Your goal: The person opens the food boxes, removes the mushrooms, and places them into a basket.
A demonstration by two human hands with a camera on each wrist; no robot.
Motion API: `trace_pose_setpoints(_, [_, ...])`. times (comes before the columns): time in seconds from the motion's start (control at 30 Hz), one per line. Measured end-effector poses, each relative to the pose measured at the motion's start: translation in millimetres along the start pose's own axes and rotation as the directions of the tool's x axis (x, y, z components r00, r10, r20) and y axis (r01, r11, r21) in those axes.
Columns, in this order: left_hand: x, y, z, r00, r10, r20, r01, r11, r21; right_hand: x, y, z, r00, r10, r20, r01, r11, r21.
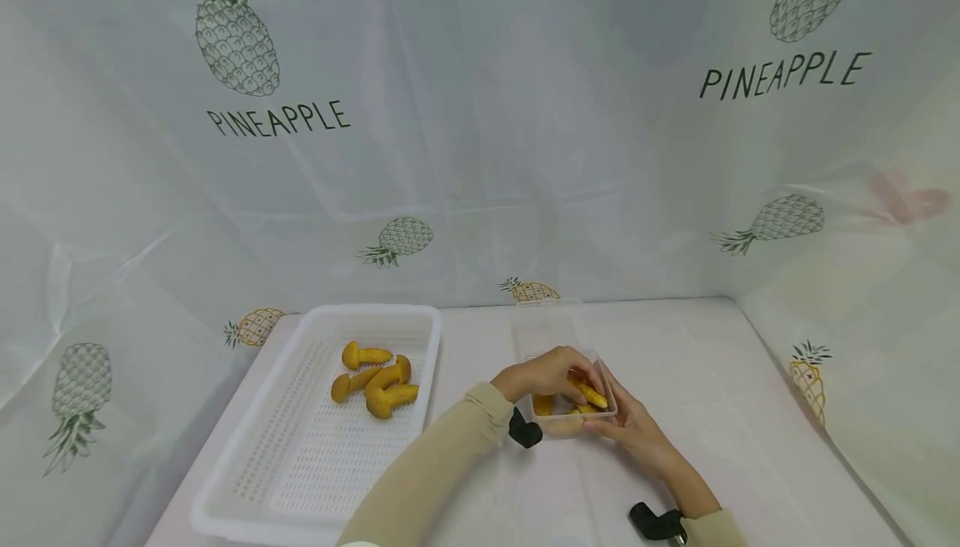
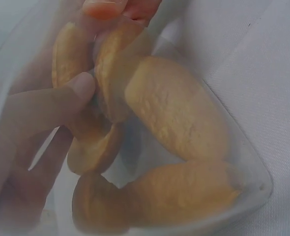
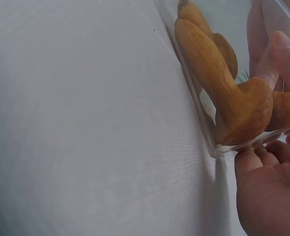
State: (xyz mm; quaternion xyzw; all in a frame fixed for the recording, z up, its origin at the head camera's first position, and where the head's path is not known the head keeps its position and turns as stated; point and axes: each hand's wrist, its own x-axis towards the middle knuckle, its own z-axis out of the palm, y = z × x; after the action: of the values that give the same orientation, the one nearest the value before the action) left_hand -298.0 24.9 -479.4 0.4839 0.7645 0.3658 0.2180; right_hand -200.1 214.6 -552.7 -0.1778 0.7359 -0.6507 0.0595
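Observation:
A small clear plastic box (image 1: 573,419) with several yellow-brown mushrooms in it stands on the table, its clear lid (image 1: 543,326) open at the back. My left hand (image 1: 557,372) reaches into the box from above and pinches a mushroom (image 1: 592,394) there. Through the box wall in the left wrist view, the left thumb (image 2: 81,87) lies against a mushroom (image 2: 113,73). My right hand (image 1: 636,429) grips the box at its right side, thumb at the front. Another mushroom (image 3: 218,78) lies along the wall in the right wrist view.
To the left stands a white perforated plastic basket (image 1: 300,447) with several more mushrooms (image 1: 386,376) toward its far right. A white cloth (image 1: 750,414) covers the table. Behind and at the sides hangs a curtain (image 1: 525,113) printed with pineapples.

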Motion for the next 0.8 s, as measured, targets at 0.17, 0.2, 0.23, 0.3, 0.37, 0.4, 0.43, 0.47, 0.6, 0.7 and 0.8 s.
trace_pose_setpoints(0.17, [0.5,-1.8,1.1,1.0,-0.024,-0.001,0.024,1.0,0.016,0.2,0.4,0.1,1.0,-0.016,0.006,0.016,1.0,0.02])
trace_pose_setpoints(0.2, [0.6,-2.1,1.2,1.0,-0.023,0.0,0.023,0.999,0.028,0.3,0.6,0.1,1.0,-0.019,0.005,0.019,1.0,0.02])
trace_pose_setpoints(0.23, [0.6,-2.4,1.4,1.0,-0.023,-0.001,0.023,0.999,0.033,0.4,0.7,0.0,1.0,-0.022,0.006,0.021,1.0,0.022])
trace_pose_setpoints(0.3, [0.2,-2.4,1.6,1.0,-0.018,-0.001,0.018,0.999,0.043,0.3,0.9,-0.2,1.0,-0.021,0.003,0.021,1.0,0.013])
trace_pose_setpoints(0.37, [-0.4,-1.8,1.6,1.0,-0.01,-0.001,0.01,0.998,0.055,-0.1,0.8,-0.3,1.0,-0.014,-0.001,0.014,1.0,0.008])
trace_pose_setpoints(0.4, [-0.6,-1.3,1.7,1.0,-0.004,0.0,0.004,0.998,0.061,-0.3,0.6,-0.2,1.0,-0.01,-0.002,0.01,1.0,0.006])
trace_pose_setpoints(0.43, [-1.0,-0.9,1.7,1.0,0.002,0.001,-0.002,0.998,0.07,-0.6,0.5,-0.3,1.0,-0.007,-0.003,0.007,1.0,0.002])
trace_pose_setpoints(0.47, [-1.5,0.0,1.7,1.0,0.007,0.002,-0.007,0.997,0.082,-0.8,0.5,-0.3,1.0,-0.005,-0.005,0.005,1.0,-0.002])
trace_pose_setpoints(0.6, [-2.8,3.9,0.9,1.0,0.027,0.008,-0.028,0.992,0.127,-1.5,1.0,-0.6,1.0,-0.005,-0.005,0.005,1.0,-0.005])
trace_pose_setpoints(0.7, [-3.9,8.1,-1.5,0.999,0.05,0.008,-0.05,0.988,0.148,-1.5,1.6,-1.0,1.0,-0.014,0.001,0.014,1.0,0.0])
trace_pose_setpoints(0.8, [-5.6,13.1,-5.7,0.997,0.075,0.0,-0.074,0.984,0.163,-1.1,2.5,-1.5,1.0,-0.027,0.007,0.027,1.0,0.01])
